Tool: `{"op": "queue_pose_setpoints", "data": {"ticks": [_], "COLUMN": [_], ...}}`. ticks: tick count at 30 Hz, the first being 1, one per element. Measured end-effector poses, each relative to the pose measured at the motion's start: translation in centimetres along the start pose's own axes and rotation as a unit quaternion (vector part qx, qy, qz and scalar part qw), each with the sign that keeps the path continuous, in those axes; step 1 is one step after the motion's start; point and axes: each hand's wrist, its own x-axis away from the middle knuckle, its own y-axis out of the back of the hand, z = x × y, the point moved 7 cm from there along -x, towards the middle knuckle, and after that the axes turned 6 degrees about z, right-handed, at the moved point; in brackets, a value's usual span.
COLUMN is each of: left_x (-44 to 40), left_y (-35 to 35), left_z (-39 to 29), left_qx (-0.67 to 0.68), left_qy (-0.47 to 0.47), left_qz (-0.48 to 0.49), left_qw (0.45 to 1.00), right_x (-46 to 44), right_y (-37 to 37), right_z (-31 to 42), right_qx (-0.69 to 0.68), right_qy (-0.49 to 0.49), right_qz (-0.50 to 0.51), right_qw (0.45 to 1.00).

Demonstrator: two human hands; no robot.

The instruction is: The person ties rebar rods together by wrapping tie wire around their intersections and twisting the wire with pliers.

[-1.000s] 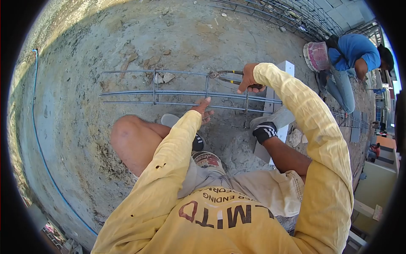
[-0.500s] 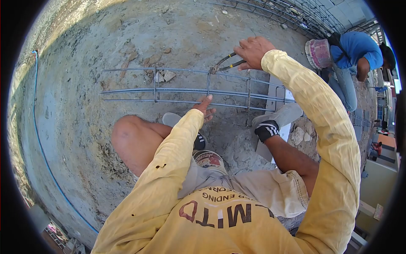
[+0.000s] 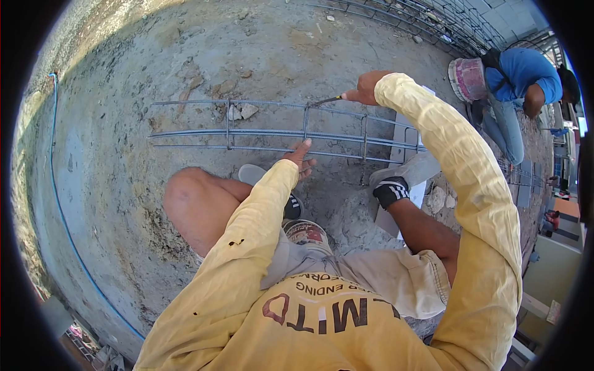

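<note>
Head view: I am seeing a long steel bar frame lying across the upper middle of the frame, its right end lying over a white board, which seems to be lifting that end off the rough ground. My right hand, above and right of the bars, is closing its grip around the handle end of the pliers. Their tip is meeting the top bar where a crosspiece is joining it, and the hand is staying out to the side, probably leaving that joint reachable. My left hand is touching the lower bars from below, thumb pointing up, presumably steadying them near the same crosspiece; I cannot tell whether its grip is closing around them. A gray shoe is resting by the board. Upper right, a co-worker is bending forward beside a pink bucket.
</note>
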Motion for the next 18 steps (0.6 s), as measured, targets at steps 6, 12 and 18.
{"op": "queue_pose_setpoints", "data": {"ticks": [6,12,18], "left_x": [0.3,1.6,5.0], "left_y": [-0.6,-1.0,-9.2], "left_z": [-0.3,2.5,2.6], "left_qx": [-0.008,-0.117,-0.152], "left_qy": [-0.014,0.14,0.159], "left_qz": [-0.004,0.033,0.318], "left_qw": [1.0,0.983,0.922], "right_x": [2.0,1.5,0.9], "right_y": [2.5,2.2,1.0], "right_z": [2.8,1.8,1.6], "right_qx": [0.129,0.116,0.095], "right_qy": [0.014,0.009,-0.006], "right_qz": [-0.09,-0.096,-0.111], "right_qw": [0.987,0.989,0.989]}}
